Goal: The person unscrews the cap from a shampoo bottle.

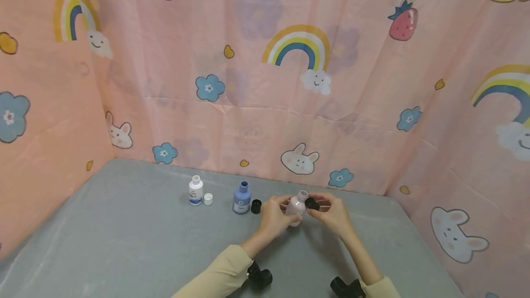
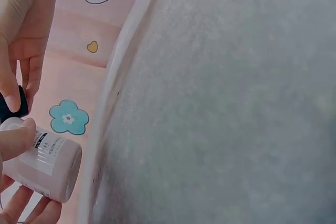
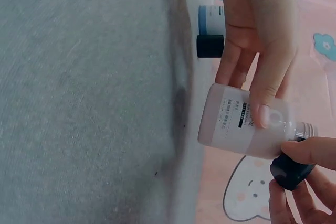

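Note:
My left hand (image 1: 274, 215) grips a pale pink bottle (image 3: 231, 121) around its body. The bottle's threaded neck (image 1: 303, 194) is bare at the top. Beside that neck, my right hand (image 1: 333, 213) pinches a black cap (image 3: 292, 170) between thumb and fingers. In the left wrist view, the right thumb lies along the cap close to the bottle's shoulder, and the bottle's printed label (image 2: 47, 150) faces the camera. The bottle is held above the grey table (image 1: 165, 247).
Left of my hands stands an open blue bottle (image 1: 242, 199) with a black cap (image 1: 256, 206) beside it. Farther left, an open white bottle (image 1: 196, 191) has a white cap (image 1: 208, 199) next to it. A pink patterned curtain (image 1: 232, 128) rises behind the table.

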